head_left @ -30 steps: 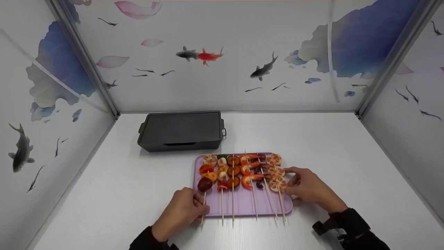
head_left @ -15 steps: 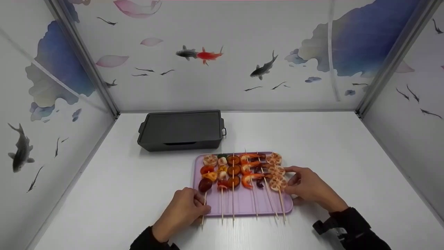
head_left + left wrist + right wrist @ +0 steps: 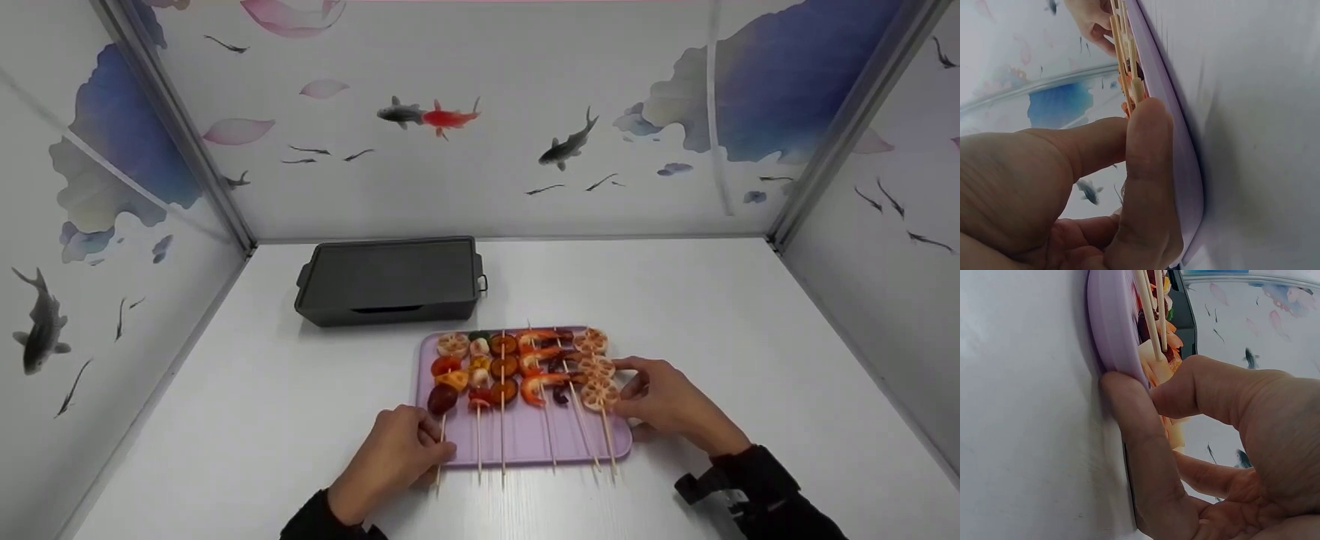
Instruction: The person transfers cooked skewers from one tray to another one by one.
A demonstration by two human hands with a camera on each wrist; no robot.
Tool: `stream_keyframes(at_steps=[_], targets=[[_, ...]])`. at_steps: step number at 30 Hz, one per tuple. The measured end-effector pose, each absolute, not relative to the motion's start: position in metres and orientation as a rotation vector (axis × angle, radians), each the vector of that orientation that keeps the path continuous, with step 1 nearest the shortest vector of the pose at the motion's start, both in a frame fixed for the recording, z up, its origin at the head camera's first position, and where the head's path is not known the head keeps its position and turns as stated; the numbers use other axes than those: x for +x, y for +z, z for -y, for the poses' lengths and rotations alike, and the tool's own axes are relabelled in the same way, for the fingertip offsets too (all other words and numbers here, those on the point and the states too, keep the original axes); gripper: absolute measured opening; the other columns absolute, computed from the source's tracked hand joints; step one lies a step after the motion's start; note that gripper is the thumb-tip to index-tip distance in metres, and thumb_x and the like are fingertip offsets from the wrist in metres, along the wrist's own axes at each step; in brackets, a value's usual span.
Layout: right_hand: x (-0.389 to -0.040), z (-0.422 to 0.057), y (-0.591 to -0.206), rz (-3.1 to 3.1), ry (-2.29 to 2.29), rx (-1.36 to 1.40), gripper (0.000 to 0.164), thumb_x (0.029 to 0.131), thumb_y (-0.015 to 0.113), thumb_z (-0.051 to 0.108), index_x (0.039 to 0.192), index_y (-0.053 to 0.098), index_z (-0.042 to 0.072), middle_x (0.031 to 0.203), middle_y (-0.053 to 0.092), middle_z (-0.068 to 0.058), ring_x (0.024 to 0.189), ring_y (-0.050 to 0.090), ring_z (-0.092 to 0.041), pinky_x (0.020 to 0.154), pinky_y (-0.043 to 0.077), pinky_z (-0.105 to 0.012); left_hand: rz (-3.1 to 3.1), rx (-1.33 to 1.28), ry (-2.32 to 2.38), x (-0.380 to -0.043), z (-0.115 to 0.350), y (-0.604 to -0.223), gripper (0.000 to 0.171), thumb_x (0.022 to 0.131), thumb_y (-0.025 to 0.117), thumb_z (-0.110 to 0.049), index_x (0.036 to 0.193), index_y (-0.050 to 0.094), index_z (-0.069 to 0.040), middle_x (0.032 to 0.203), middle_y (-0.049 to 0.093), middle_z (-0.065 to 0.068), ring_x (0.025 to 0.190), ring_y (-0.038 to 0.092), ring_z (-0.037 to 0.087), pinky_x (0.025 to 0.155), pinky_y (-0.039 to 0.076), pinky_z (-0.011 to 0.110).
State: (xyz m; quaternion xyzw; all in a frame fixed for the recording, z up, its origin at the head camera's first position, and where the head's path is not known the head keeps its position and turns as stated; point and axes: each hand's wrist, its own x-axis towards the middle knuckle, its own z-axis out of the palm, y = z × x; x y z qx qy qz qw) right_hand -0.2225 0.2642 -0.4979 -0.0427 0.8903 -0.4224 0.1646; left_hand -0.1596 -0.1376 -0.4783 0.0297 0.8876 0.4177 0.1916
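A pale purple tray (image 3: 525,442) lies on the table, carrying a row of skewers. At its front left corner my left hand (image 3: 397,448) pinches the bare stick (image 3: 442,429) of the leftmost skewer, which bears a dark red oval piece (image 3: 442,399) and yellow and red pieces. In the left wrist view that hand's thumb and index finger meet at the stick, beside the tray's rim (image 3: 1185,197). My right hand (image 3: 667,405) grips the tray's right edge, its thumb at the rim (image 3: 1117,326), close to the lotus root skewer (image 3: 600,394).
Between the outer skewers lie eggplant slices (image 3: 504,367), shrimp (image 3: 536,390) and mixed vegetables (image 3: 480,375), their sticks jutting over the tray's front edge. Behind the tray stands a black rectangular grill (image 3: 390,277). Printed walls (image 3: 487,195) enclose the white table (image 3: 675,300) at the back and sides.
Both hands keep their holds on the stick and the tray edge. The leftmost skewer has shifted very slightly; the head view has drifted a little.
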Motion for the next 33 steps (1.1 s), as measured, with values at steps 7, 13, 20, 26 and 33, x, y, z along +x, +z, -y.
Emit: stream_keyframes(at_steps=[7, 13, 20, 26, 33], targets=[[-0.219, -0.265, -0.497, -2.533, -1.209, -0.143, 0.07, 0.084, 0.078, 0.021, 0.146, 0.048, 0.017, 0.098, 0.065, -0.009, 0.084, 0.062, -0.021, 0.066, 0.048, -0.033, -2.49, 0.114, 1.199, -0.158, 0.14, -0.477, 0.022, 0.084, 0.081, -0.03, 0.086, 0.068, -0.013, 0.07, 0.068, 0.002, 0.056, 0.065, 0.013, 0.05, 0.05, 0.027], [-0.217, -0.264, -0.495, -2.563, -1.208, -0.186, 0.069, 0.083, 0.078, 0.021, 0.146, 0.049, 0.015, 0.097, 0.065, -0.009, 0.083, 0.06, -0.021, 0.065, 0.047, -0.031, -2.496, 0.119, 1.191, -0.157, 0.14, -0.475, 0.023, 0.084, 0.08, -0.031, 0.086, 0.068, -0.012, 0.07, 0.068, 0.002, 0.056, 0.066, 0.013, 0.05, 0.051, 0.027], [-0.216, -0.264, -0.495, -2.561, -1.195, -0.185, 0.07, 0.083, 0.079, 0.024, 0.146, 0.049, 0.016, 0.097, 0.065, -0.008, 0.084, 0.061, -0.02, 0.068, 0.048, -0.031, -2.486, 0.104, 1.173, -0.156, 0.141, -0.473, 0.022, 0.086, 0.079, -0.033, 0.087, 0.068, -0.013, 0.07, 0.069, 0.001, 0.057, 0.066, 0.014, 0.05, 0.051, 0.027], [-0.215, -0.265, -0.494, -2.573, -1.196, -0.186, 0.069, 0.082, 0.079, 0.022, 0.145, 0.05, 0.014, 0.096, 0.066, -0.008, 0.082, 0.062, -0.019, 0.064, 0.049, -0.031, -2.502, 0.099, 1.176, -0.157, 0.143, -0.469, 0.024, 0.087, 0.077, -0.034, 0.09, 0.067, -0.012, 0.072, 0.07, 0.003, 0.059, 0.066, 0.014, 0.052, 0.053, 0.028], [-0.215, -0.264, -0.493, -2.55, -1.204, -0.144, 0.071, 0.082, 0.079, 0.022, 0.146, 0.049, 0.014, 0.098, 0.066, -0.009, 0.082, 0.063, -0.019, 0.064, 0.051, -0.032, -2.575, 0.119, 1.14, -0.16, 0.147, -0.464, 0.028, 0.087, 0.077, -0.037, 0.094, 0.068, -0.012, 0.077, 0.068, 0.002, 0.06, 0.061, 0.013, 0.054, 0.051, 0.028]])
